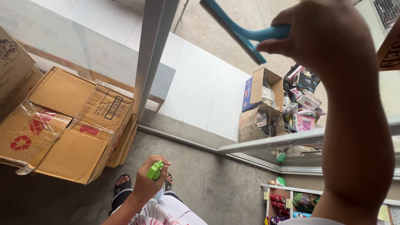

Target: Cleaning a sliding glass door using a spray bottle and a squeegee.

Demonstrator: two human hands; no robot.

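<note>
R hand (321, 37): raised high, grip clenched round the handle of a blue squeegee (237, 31); blade angled against the glass pane, up nr the top of view.
L hand (151, 180): low by the hip, grip wrapped round a green spray-bottle head (155, 170); bottle body hidden behind the fingers, nozzle pointing up/away.
Glass: reflections of shelf goods (287, 204) at lower R suggest a shopfront pane or door; grey metal frame post (154, 54) just L of the squeegee.
Step in hand: looks like the wipe stage of glass cleaning, squeegee on the pane, sprayer parked at the side. Can't tell if the glass is wet.
Next move calls for: prob. a steady pull of the blade across/down w/ even pressure, edge kept flat on the glass; sprayer needs lifting only if a dry patch shows.
Around: taped cardboard box (66, 125) on concrete floor at L, sandalled feet (123, 181) below, open cartons of packaged goods (266, 108) beyond the glass on white tiles.
</note>
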